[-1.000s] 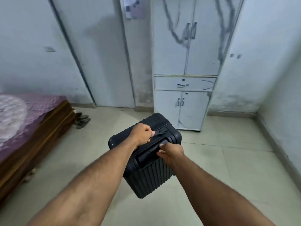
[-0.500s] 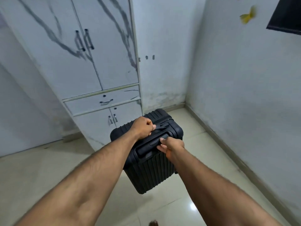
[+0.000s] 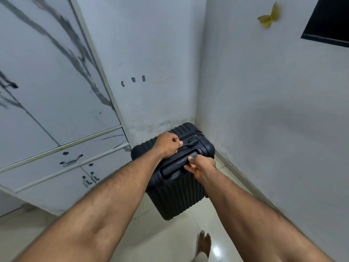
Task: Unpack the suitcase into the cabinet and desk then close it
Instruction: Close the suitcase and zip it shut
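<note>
Both hands (image 3: 186,156) grip suitcase (image 3: 175,195) (seemingly lifted).

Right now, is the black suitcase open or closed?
Closed. The suitcase shows both shells together with no gap, while the left hand and right hand grip its top.

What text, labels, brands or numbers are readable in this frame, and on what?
None readable.
Suitcase: ribbed black shell, no brand or label visible; the small tab on its top handle carries no legible mark.
Cabinet: only grey marble-style streaks, no writing.
Wall: a yellow butterfly decoration and three small dark marks, not characters.
Dark panel at upper right: blank.
</note>
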